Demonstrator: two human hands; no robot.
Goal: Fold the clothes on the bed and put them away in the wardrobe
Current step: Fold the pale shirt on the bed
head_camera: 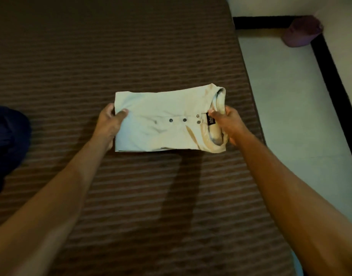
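Note:
A cream shirt (167,124) with dark buttons and a black neck label is folded into a neat rectangle, its collar to the right. It is above the brown striped bed cover (111,56), casting a shadow on it. My left hand (111,124) grips the shirt's left edge, thumb on top and fingers beneath. My right hand (228,124) holds the collar end, thumb on the fabric by the label.
A dark blue garment (8,142) lies at the bed's left edge. Right of the bed is pale floor (280,96) with a black border strip and a purple rounded object (302,32) in the far corner.

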